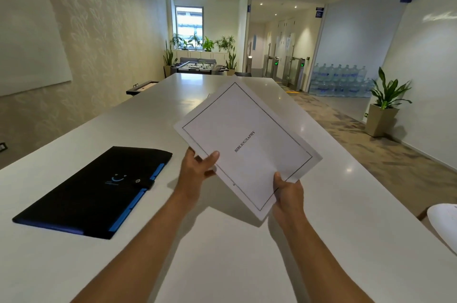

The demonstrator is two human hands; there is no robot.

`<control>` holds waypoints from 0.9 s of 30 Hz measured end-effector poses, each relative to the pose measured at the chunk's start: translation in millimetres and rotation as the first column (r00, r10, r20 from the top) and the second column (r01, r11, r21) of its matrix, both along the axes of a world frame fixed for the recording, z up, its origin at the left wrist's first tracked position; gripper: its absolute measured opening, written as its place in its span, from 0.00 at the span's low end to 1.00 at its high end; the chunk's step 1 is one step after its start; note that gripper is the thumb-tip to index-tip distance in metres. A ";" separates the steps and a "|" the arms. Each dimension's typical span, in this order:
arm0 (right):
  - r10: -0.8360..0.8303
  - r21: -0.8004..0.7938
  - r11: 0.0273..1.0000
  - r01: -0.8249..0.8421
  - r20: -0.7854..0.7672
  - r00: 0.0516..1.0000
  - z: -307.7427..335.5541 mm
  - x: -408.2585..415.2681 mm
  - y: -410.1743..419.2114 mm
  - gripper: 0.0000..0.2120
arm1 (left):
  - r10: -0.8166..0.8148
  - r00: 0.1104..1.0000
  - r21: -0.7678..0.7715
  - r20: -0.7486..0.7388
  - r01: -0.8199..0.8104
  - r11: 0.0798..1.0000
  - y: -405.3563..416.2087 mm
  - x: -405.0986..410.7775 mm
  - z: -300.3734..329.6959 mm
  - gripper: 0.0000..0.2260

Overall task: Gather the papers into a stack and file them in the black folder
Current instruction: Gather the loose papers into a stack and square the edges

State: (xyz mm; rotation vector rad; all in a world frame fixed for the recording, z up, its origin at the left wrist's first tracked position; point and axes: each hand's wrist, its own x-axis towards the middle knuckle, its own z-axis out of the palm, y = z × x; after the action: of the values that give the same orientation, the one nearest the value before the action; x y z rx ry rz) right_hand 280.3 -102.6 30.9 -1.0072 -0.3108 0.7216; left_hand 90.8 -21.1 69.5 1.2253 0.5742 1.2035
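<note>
The long white glossy table (247,265) runs away beneath both forearms and carries the flat black fabric folder with blue edge tabs (94,194), which lies shut, its snap strap fastened, down and to the left of the left grip and well apart from it. Held above the table, tilted, is the stack of white printed papers (247,144), the top sheet black-bordered and reading "BIBLIOGRAPHY". How many sheets lie under it cannot be told.

The left hand (197,166) pinches the stack's near-left edge, thumb on top. The right hand (288,191) clamps the near corner, thumb on top, fingers hidden below. Both grips are closed on the papers.

The gathering step looks about done, with squaring and filing left. The next move probably calls for freeing one hand to unsnap the strap and open the folder, while the other carries the stack leftward over it.
</note>
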 end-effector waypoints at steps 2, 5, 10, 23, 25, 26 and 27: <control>0.038 0.025 0.999 -0.037 -0.047 0.998 -4.0 -15.6 2.5 0.18 | 0.083 0.993 -0.119 0.079 -0.073 0.990 -11.3 20.1 -4.8 0.24; 0.151 0.093 0.986 -0.137 -0.161 0.975 -4.7 -32.8 -0.8 0.20 | 0.331 0.943 -0.229 0.035 -0.315 0.921 -21.9 34.5 -3.3 0.28; 0.189 0.145 0.975 -0.171 -0.124 0.974 5.2 -22.3 -9.3 0.23 | 0.425 0.903 -0.078 -0.060 -0.429 0.900 -13.5 24.4 7.5 0.23; 0.131 -0.039 0.990 -0.136 0.622 0.772 68.4 6.9 -15.7 0.15 | 0.314 0.931 0.393 -0.188 -0.221 0.892 -20.2 1.8 24.7 0.14; 0.076 0.001 0.995 -0.098 0.622 0.779 71.1 0.2 -18.9 0.15 | 0.314 0.936 0.353 -0.160 -0.242 0.904 -20.4 3.3 23.2 0.14; 0.057 0.006 0.997 -0.078 0.624 0.779 68.6 -2.0 -20.4 0.15 | 0.319 0.935 0.338 -0.152 -0.254 0.906 -20.5 3.6 21.1 0.13; 0.046 0.002 0.998 -0.061 0.628 0.776 64.2 -4.1 -22.0 0.16 | 0.325 0.933 0.328 -0.153 -0.262 0.907 -20.6 3.5 17.3 0.13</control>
State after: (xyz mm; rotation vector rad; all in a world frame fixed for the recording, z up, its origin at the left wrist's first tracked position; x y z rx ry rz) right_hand 276.2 -124.5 95.1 -1.2055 -0.9370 0.4048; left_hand 94.4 -41.6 86.8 1.5772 0.7696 1.4700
